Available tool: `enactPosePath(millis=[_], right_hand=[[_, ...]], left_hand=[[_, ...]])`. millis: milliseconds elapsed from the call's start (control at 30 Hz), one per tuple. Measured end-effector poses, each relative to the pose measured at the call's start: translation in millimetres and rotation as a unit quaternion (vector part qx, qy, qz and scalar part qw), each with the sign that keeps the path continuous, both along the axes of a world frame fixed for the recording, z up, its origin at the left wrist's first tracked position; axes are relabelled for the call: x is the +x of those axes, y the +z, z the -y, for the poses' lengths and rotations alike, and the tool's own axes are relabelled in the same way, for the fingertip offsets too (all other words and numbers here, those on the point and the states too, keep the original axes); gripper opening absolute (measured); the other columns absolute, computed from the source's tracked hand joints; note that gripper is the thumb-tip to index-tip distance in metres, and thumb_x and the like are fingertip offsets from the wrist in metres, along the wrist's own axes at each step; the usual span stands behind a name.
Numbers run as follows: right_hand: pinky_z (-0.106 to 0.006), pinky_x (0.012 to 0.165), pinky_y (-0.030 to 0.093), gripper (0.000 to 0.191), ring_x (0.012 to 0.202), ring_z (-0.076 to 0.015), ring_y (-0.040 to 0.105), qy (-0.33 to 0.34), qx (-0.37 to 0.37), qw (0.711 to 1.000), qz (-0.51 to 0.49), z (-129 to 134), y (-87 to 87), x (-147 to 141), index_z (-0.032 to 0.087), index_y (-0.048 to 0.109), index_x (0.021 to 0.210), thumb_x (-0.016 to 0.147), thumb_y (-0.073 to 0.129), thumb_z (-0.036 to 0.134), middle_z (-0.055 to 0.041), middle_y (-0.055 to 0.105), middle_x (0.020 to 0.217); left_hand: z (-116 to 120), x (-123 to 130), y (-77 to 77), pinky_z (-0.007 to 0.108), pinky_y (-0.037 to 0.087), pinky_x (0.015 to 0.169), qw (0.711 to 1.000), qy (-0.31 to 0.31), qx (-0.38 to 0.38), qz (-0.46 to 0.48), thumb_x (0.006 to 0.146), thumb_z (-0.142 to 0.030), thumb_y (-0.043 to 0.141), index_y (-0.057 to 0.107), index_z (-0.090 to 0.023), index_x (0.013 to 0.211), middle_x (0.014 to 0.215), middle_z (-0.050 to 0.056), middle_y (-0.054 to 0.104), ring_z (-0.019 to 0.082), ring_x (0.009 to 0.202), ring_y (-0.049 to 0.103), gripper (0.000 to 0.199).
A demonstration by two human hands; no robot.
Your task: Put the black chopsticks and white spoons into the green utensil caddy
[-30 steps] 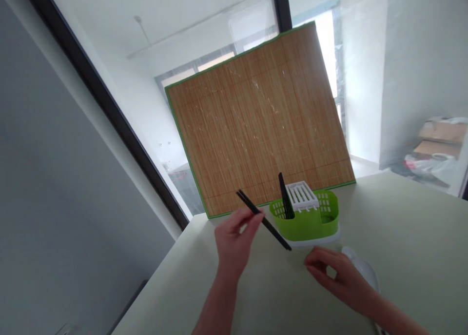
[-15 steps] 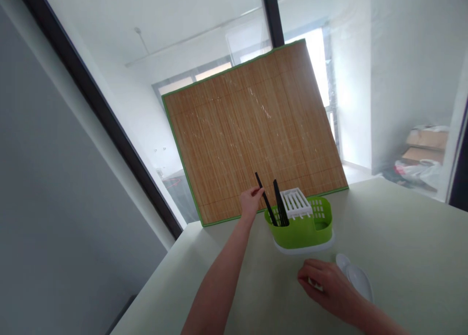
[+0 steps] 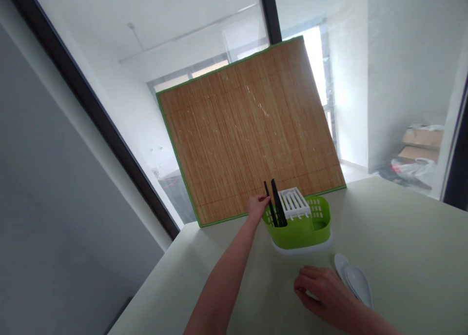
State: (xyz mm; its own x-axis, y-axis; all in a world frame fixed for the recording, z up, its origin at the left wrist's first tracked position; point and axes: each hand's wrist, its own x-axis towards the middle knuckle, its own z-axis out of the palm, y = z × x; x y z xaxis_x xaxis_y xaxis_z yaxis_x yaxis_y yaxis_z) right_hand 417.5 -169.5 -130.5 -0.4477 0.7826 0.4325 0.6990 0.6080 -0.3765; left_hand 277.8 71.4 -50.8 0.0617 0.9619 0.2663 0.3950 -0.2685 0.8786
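A green caddy (image 3: 296, 235) with a white base and a white slatted top piece (image 3: 292, 202) stands on the table. Several black chopsticks (image 3: 278, 203) lean upright together in its left compartment. At the caddy's left end, my left hand (image 3: 258, 206) pinches a black chopstick (image 3: 266, 187) whose lower part is inside that compartment, beside the bundle. In front of the caddy, my right hand (image 3: 321, 291) is loosely curled low over the table, with nothing visible in its fingers. Just right of it lie white spoons (image 3: 359, 282), overlapping and partly hidden by that hand.
Behind the caddy, a bamboo mat (image 3: 248, 130) with green edging leans against a glass pane with dark frames. The pale table (image 3: 398, 237) has its far edge close behind the caddy. Cardboard boxes (image 3: 420, 142) sit beyond the glass at right.
My left hand has moved right and slightly down, bringing the chopstick lower in the caddy and closer to the bundle. My right hand has shifted slightly left and down.
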Motion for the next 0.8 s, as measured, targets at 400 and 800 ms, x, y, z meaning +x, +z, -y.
enactPosePath(millis=[400, 800], right_hand=[[-0.025, 0.061, 0.028, 0.012, 0.069, -0.0126, 0.054, -0.002, 0.007, 1.0, 0.022, -1, -3.9, -2, 0.021, 0.054, 0.08, 0.086, 0.047, 0.015, 0.001, 0.059, 0.075], [-0.025, 0.06, 0.028, 0.012, 0.067, -0.0122, 0.055, -0.002, 0.019, 0.999, 0.033, -1, -4.4, -2, 0.021, 0.055, 0.079, 0.085, 0.048, 0.014, 0.0014, 0.06, 0.074]], left_hand=[[-2, 9, -1.9, 0.024, 0.05, 0.063, 0.994, -0.037, -0.059, 0.082, 0.074, -0.023, 0.07, 0.072, -0.011, 0.078, 0.073, 0.009, 0.068, 0.011, 0.059, 0.061, 0.012], [-1, 11, 0.1, 0.026, 0.05, 0.066, 0.991, -0.054, -0.083, 0.085, 0.068, -0.027, 0.076, 0.071, -0.012, 0.074, 0.073, 0.009, 0.068, 0.013, 0.064, 0.062, 0.017]])
